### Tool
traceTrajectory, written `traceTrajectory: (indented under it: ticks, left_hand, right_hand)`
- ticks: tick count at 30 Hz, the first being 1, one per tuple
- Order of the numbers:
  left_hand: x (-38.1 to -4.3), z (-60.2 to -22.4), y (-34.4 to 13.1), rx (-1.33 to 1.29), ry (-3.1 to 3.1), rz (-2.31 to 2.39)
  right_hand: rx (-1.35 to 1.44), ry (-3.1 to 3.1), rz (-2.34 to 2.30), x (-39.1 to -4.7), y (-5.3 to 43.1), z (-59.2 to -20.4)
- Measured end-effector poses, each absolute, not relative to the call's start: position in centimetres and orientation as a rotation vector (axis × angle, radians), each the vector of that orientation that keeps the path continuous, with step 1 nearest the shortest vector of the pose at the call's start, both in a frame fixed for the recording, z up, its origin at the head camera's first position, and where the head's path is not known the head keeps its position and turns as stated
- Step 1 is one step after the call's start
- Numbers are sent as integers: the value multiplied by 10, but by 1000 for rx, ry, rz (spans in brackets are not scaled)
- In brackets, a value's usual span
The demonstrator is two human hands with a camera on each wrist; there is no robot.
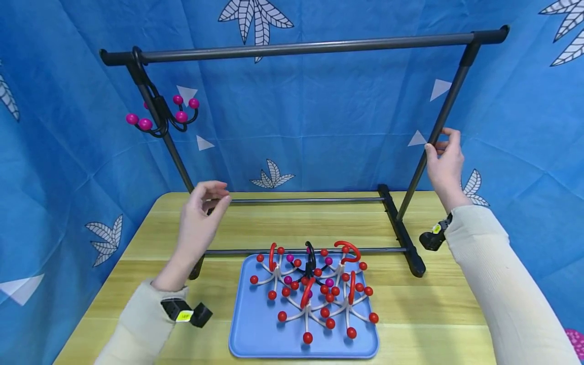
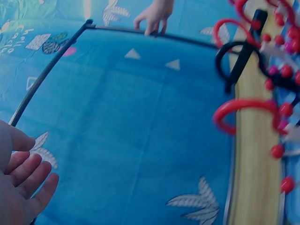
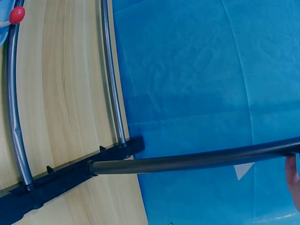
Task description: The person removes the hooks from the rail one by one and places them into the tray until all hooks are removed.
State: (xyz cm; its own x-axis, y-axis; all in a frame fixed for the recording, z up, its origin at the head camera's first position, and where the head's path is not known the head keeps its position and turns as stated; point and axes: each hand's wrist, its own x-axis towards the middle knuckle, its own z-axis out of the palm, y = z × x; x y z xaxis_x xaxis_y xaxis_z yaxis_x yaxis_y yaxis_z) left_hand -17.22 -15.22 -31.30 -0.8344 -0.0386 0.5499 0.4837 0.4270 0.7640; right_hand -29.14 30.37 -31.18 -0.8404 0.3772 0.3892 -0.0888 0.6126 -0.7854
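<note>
A black rack stands on the table, its top rail running across the view. My right hand grips the rack's right post between thumb and fingers; the right wrist view shows only a little of that hand at the post. Near the lower left post, my left hand is raised with loosely bent fingers and nothing in it. A black multi-arm hook with magenta balls hangs from the rail's left end. Below, a blue tray carries several white ball-tipped hooks with red tops, and a black one.
The rack's feet, such as the right foot, stand on a wooden table, joined by two low crossbars. The tray's back edge lies near the front crossbar. A blue patterned cloth hangs behind.
</note>
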Motion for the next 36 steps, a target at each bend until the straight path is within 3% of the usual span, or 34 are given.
traceTrajectory:
  ticks: [20,36]
  left_hand:
    - [-219,-228,-199,-17,-2040,-1038]
    - [-253,-153,-210,221,-1934,-1328]
  right_hand:
    - [-223,-2320,1179,-291,304,-312]
    - [-213,-2328,1177,-291,304,-311]
